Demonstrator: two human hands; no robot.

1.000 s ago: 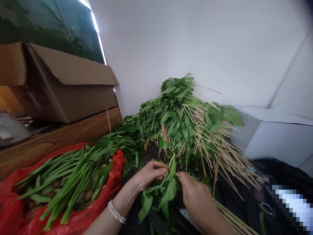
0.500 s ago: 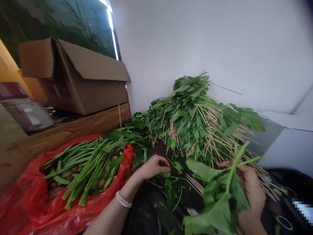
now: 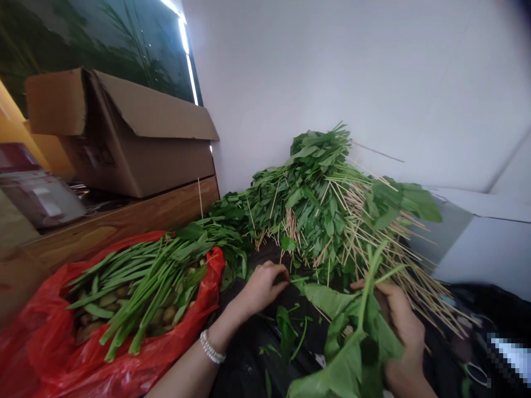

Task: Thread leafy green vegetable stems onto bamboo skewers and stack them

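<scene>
At the right, my right hand [image 3: 402, 323] is closed around a broad-leaved green vegetable [image 3: 346, 354], its pale stems pointing up and its large leaves hanging toward me. My left hand [image 3: 265, 284], with a white beaded bracelet [image 3: 211, 348] on the wrist, has its fingers curled together. What those fingers hold, if anything, is hidden. Just beyond both hands rises a pile of leafy greens [image 3: 307, 193] with many thin wooden sticks [image 3: 365, 221] poking out. Loose leaves [image 3: 285, 329] lie on black plastic between my hands.
A red plastic bag [image 3: 45, 309] at the left holds green stalks [image 3: 145, 298] over small brownish pieces. An open cardboard box [image 3: 161, 163] and a whitish container [image 3: 50, 199] rest on a wooden ledge [image 3: 136, 215]. A white wall [image 3: 352, 66] stands behind the pile.
My right hand has moved left with the leafy vegetable, closer to my left hand. The left hand's fingers have shifted slightly and stay curled. The view has turned a little.
</scene>
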